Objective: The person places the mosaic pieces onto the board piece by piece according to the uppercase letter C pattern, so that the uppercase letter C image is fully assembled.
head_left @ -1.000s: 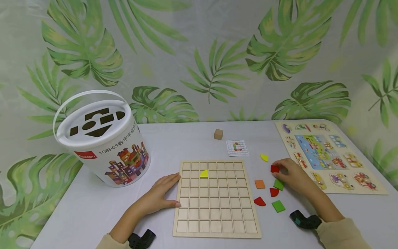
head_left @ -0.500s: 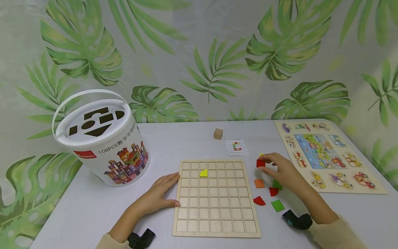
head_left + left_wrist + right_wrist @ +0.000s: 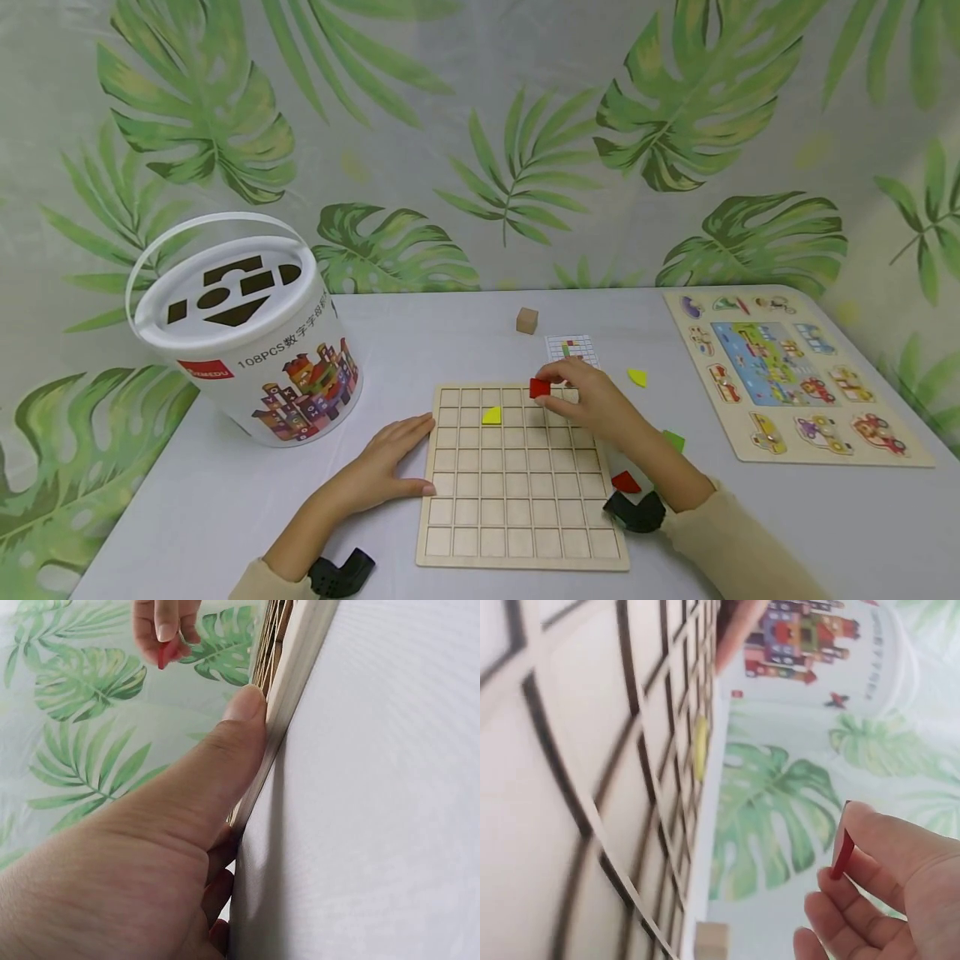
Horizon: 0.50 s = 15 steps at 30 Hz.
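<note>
A wooden grid board (image 3: 517, 517) lies in front of me with one yellow quarter-round tile (image 3: 492, 416) set in a cell near its top. My right hand (image 3: 577, 400) pinches a red tile (image 3: 539, 387) just above the board's top rows, to the right of the yellow tile. The right wrist view shows the red tile (image 3: 843, 853) edge-on between fingertips, over the board (image 3: 570, 750). My left hand (image 3: 390, 467) lies flat on the table, fingers straight against the board's left edge (image 3: 281, 712). Loose tiles lie right of the board: yellow (image 3: 637, 377), green (image 3: 674, 440), red (image 3: 626, 482).
A large white bucket (image 3: 247, 333) with a shape-sorter lid stands at the left. A small wooden cube (image 3: 527, 320) and a pattern card (image 3: 573, 348) lie behind the board. A picture puzzle board (image 3: 787, 375) lies at the right. A leaf-print curtain hangs behind.
My right hand lifted the red tile from the loose pile and carried it left, from beside the board to over its top rows. The left hand stayed put.
</note>
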Tool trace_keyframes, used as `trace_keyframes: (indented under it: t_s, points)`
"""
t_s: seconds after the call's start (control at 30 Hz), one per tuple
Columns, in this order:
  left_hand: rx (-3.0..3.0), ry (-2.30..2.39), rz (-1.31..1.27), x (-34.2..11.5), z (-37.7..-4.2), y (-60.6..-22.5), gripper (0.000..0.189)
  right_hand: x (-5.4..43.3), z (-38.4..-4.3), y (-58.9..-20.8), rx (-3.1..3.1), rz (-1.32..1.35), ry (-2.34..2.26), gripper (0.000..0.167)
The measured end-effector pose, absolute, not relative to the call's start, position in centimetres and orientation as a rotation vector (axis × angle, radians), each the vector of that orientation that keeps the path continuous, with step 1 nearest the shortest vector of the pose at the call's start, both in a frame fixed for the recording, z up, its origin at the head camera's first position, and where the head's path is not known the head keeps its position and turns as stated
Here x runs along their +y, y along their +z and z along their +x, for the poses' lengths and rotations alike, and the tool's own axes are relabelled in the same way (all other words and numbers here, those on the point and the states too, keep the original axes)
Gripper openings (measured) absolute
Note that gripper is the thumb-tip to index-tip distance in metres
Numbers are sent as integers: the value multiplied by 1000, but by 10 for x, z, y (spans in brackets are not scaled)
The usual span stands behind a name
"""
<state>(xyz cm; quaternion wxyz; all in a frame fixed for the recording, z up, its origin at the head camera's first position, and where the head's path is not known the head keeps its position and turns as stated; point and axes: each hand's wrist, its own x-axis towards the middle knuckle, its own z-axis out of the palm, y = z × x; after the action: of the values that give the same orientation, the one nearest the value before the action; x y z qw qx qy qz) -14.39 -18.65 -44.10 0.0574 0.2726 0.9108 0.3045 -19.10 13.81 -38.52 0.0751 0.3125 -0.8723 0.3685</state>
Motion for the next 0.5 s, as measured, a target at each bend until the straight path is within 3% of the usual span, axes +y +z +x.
trace_keyframes:
  t_s: [0.5]
  points:
    - [2764,930,822,-186,-143,-440,92,115,-208,-424,-2830,1018,1088,24]
